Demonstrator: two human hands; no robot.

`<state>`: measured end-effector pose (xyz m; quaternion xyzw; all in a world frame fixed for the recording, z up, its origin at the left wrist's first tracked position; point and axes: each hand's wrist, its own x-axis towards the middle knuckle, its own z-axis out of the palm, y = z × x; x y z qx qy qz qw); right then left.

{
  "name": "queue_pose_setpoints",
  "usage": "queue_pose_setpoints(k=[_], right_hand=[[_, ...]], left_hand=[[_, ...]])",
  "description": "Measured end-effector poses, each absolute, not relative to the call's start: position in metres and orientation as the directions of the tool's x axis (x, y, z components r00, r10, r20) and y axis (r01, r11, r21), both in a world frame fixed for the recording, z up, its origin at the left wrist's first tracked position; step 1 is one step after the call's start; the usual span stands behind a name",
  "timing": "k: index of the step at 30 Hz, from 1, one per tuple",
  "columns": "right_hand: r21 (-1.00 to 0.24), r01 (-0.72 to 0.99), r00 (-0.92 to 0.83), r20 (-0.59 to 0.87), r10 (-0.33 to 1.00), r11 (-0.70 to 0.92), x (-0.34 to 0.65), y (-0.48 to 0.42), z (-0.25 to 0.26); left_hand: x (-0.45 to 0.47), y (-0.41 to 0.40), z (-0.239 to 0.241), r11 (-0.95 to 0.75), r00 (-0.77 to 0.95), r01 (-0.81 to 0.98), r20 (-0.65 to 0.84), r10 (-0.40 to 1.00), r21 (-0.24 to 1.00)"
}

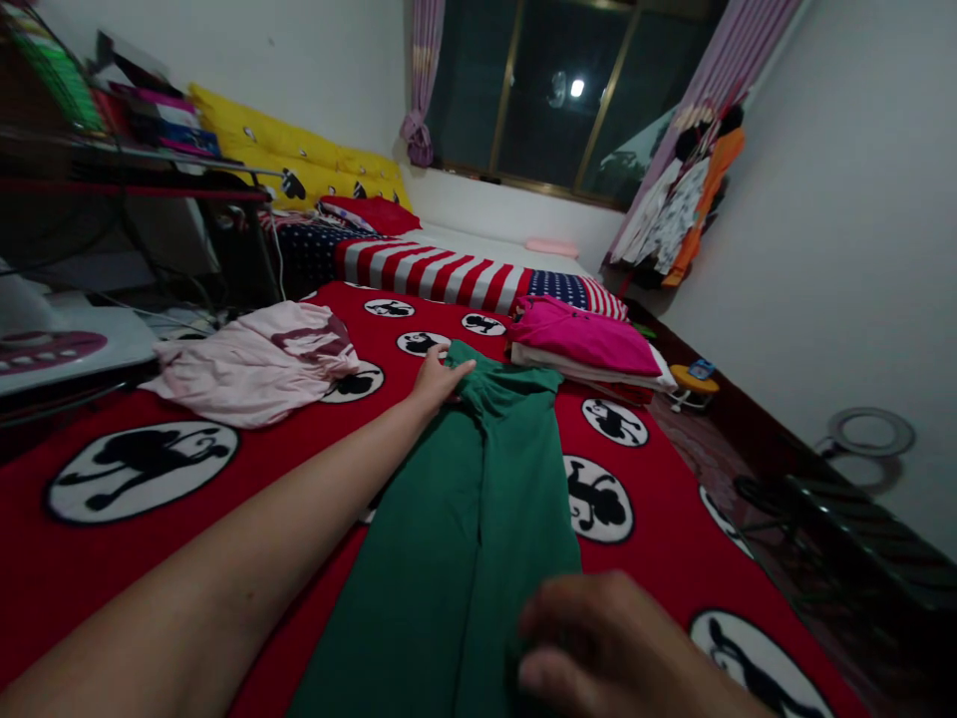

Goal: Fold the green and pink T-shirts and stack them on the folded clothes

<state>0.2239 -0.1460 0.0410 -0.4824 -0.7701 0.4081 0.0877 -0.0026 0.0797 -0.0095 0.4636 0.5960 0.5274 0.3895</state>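
Note:
A green garment (478, 519) lies stretched lengthwise on a red blanket (299, 469) printed with black-and-white monkey circles. My left arm reaches far forward, and my left hand (438, 379) rests on the garment's far left corner, fingers stretched out and thumb apart. My right hand (613, 648) is close to the camera at the garment's near right edge. Its fingers are curled and appear to pinch the green cloth, though the view there is blurred.
A crumpled pale pink garment (258, 364) lies to the left. A folded stack with a magenta piece (587, 339) on top sits at the right. Behind are a striped flag-pattern cover (449, 269), yellow pillows (299, 155), a cluttered shelf (112, 150) and hanging clothes (688, 199).

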Motion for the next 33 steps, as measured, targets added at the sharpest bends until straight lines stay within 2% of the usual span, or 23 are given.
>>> queue_pose_setpoints(k=[3, 6, 9, 11, 14, 17, 20, 27, 31, 33], right_hand=[[-0.756, 0.634, -0.334, -0.082, 0.939, 0.160, 0.237, -0.072, 0.039], [-0.843, 0.526, -0.108, 0.064, 0.992, 0.112, 0.250, 0.005, 0.028], [-0.944, 0.326, 0.141, 0.106, 0.984, 0.055, 0.257, 0.064, 0.018], [-0.982, 0.186, 0.233, 0.072, 0.970, 0.028, 0.257, 0.090, 0.013], [-0.995, 0.096, 0.255, 0.015, 0.967, -0.010, 0.253, 0.109, 0.006], [-0.992, 0.126, 0.249, 0.021, 0.968, -0.011, 0.251, 0.117, -0.002], [-0.982, 0.187, 0.243, 0.064, 0.968, 0.018, 0.253, 0.123, -0.006], [-0.940, 0.314, 0.300, 0.234, 0.925, 0.136, 0.255, 0.149, 0.006], [-0.870, 0.454, 0.376, 0.385, 0.843, 0.195, 0.251, 0.161, 0.001], [-0.859, 0.477, 0.418, 0.407, 0.812, 0.184, 0.248, 0.165, -0.005]], left_hand=[[-0.005, 0.084, -0.018, -0.123, -0.212, 0.382, 0.216, 0.953, 0.916], [-0.007, 0.080, -0.017, -0.227, -0.176, 0.641, 0.429, 0.886, 0.733], [0.000, 0.066, -0.005, -0.290, -0.103, 0.805, 0.604, 0.791, 0.517], [0.014, 0.052, 0.003, -0.411, 0.052, 0.814, 0.652, 0.756, 0.411], [0.046, 0.027, 0.002, -0.636, 0.402, 0.702, 0.560, 0.724, 0.319], [0.073, 0.008, -0.014, -0.732, 0.613, 0.622, 0.409, 0.676, 0.279], [0.083, 0.001, -0.029, -0.741, 0.672, 0.601, 0.314, 0.671, 0.298], [0.078, 0.001, -0.027, -0.738, 0.702, 0.598, 0.242, 0.670, 0.313], [0.078, 0.001, -0.026, -0.753, 0.714, 0.585, 0.249, 0.654, 0.301], [0.078, 0.001, -0.028, -0.761, 0.716, 0.581, 0.263, 0.647, 0.290]])
